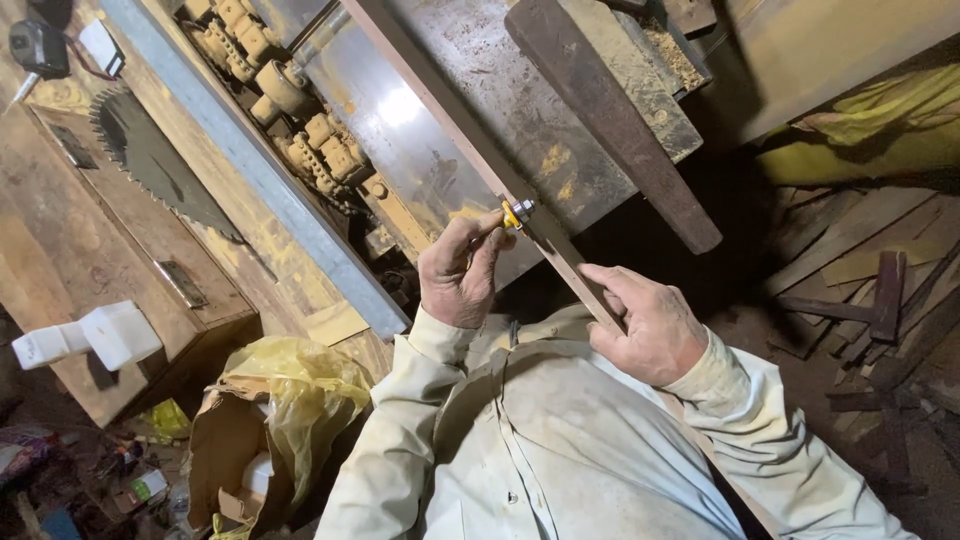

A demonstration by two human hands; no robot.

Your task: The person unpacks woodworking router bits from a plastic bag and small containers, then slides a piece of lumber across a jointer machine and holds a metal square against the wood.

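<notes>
My left hand (462, 272) is pinching a yellow and silver cutter bit (516, 213) against a reddish-brown wooden strip (470, 150). My shirt (560, 440) is showing pale cream. Near left, a yellow plastic bag (300, 385) is spilling from a brown box (225, 450).

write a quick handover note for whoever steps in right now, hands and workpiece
Left hand: pinching a small yellow-and-metal marking gauge against the edge of the thin wooden strip.
Right hand: gripping the strip's near end, steadying it against the body.
The strip runs diagonally up over the metal machine table; a darker plank lies beside it.
Done: gauge set on the strip. Any scribed line cannot be seen.
Left: apparently running the gauge along the strip.
</notes>
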